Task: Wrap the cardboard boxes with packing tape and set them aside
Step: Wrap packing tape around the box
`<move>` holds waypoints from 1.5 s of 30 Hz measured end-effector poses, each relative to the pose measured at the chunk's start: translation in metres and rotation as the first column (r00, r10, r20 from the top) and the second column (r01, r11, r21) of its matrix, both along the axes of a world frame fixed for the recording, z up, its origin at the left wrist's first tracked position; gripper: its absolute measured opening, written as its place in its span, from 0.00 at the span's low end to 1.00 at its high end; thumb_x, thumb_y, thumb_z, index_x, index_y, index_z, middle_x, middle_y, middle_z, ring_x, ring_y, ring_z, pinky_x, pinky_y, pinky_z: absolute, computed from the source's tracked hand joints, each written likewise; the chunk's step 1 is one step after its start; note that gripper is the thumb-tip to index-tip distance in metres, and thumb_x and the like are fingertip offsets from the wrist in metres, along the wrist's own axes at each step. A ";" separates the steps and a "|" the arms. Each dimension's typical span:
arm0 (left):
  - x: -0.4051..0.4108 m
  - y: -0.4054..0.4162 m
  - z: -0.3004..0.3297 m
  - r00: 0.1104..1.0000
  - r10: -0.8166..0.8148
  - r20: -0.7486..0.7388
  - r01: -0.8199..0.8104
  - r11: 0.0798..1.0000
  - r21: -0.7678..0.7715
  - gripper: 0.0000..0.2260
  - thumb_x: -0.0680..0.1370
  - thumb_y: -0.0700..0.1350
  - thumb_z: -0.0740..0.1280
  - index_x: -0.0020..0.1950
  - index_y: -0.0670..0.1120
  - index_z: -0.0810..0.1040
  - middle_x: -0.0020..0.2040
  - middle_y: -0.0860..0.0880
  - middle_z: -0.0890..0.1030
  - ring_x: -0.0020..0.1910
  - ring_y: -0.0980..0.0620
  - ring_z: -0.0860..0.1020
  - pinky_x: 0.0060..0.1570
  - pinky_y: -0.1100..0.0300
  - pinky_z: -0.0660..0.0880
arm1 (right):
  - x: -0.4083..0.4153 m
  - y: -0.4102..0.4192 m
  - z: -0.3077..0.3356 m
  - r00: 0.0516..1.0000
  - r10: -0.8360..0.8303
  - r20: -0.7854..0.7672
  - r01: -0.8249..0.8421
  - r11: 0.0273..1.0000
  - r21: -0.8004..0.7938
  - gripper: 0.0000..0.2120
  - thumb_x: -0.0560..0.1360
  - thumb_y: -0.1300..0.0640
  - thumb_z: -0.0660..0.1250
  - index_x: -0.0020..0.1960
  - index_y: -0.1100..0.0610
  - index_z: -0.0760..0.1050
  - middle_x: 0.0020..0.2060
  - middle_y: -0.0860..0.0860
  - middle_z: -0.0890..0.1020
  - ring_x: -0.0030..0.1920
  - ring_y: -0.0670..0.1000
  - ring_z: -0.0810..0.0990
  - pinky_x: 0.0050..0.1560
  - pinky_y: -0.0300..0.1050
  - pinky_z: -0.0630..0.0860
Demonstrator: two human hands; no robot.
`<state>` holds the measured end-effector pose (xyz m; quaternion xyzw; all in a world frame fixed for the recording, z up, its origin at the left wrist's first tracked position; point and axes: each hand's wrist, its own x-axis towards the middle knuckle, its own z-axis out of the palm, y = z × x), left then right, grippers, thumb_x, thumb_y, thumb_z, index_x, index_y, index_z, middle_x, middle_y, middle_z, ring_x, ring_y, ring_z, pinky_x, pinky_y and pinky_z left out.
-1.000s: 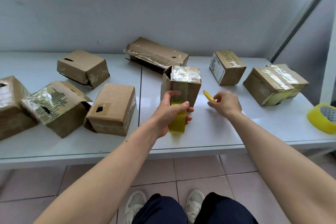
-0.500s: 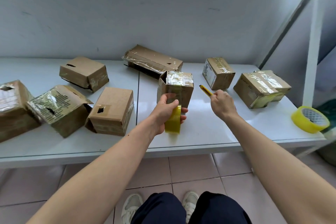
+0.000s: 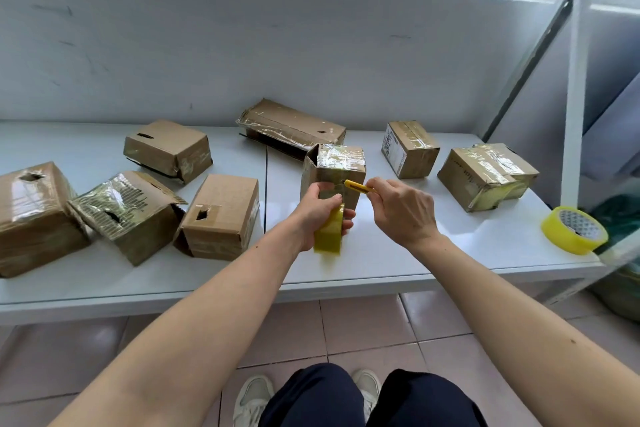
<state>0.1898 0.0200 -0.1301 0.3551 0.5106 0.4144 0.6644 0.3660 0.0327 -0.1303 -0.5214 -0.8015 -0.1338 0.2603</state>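
**Cutter at the tape, box mid-table**

L hand (image 3: 320, 210) grips a yellow tape roll (image 3: 329, 232), fingers curled round it, just in front of a small taped box (image 3: 334, 172) standing upright near the table's mid seam. R hand (image 3: 403, 210) holds a yellow cutter (image 3: 358, 186), fingers closed on the handle; tip points left at the box's front face, just above the L thumb. Can't tell if the blade touches tape or cardboard.

White table (image 3: 381, 263) carries the rest. Behind the small box: a long flat box (image 3: 292, 125) w/ clear tape, against the wall. To the R: a box w/ printed label (image 3: 410, 149), then a pair of taped boxes (image 3: 485, 177) touching each other. Far R near the edge: a second yellow tape roll (image 3: 573, 229), lying flat.

L side: plain box w/ a torn hole (image 3: 221, 215), a crumpled taped box (image 3: 128, 215) tilted beside it, another taped box (image 3: 31, 218) at the far L edge, one more box (image 3: 169, 149) further back.
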 end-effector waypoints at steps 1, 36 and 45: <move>0.000 0.000 0.000 1.000 0.002 0.003 -0.002 1.000 0.001 0.16 0.84 0.43 0.61 0.71 0.50 0.64 0.48 0.38 0.84 0.32 0.48 0.82 0.34 0.56 0.80 | 0.000 0.001 0.000 1.000 0.000 0.008 0.000 1.000 0.003 0.07 0.79 0.55 0.64 0.50 0.57 0.78 0.32 0.52 0.78 0.26 0.56 0.75 0.26 0.46 0.75; -0.030 0.008 0.000 0.996 -0.084 0.022 0.085 0.996 -0.040 0.09 0.80 0.41 0.68 0.60 0.42 0.74 0.41 0.42 0.85 0.28 0.50 0.80 0.31 0.60 0.79 | -0.038 0.064 0.007 0.997 0.045 -0.067 -0.054 0.990 -0.132 0.29 0.69 0.29 0.64 0.51 0.53 0.84 0.43 0.52 0.83 0.43 0.59 0.81 0.38 0.46 0.69; -0.036 0.002 0.016 0.991 -0.134 -0.006 0.130 0.970 -0.206 0.05 0.77 0.39 0.68 0.52 0.41 0.78 0.38 0.43 0.84 0.25 0.53 0.77 0.28 0.64 0.76 | -0.036 0.058 0.011 0.995 0.098 -0.031 -0.102 0.982 -0.159 0.26 0.70 0.32 0.67 0.49 0.55 0.84 0.40 0.52 0.82 0.41 0.58 0.80 0.38 0.44 0.67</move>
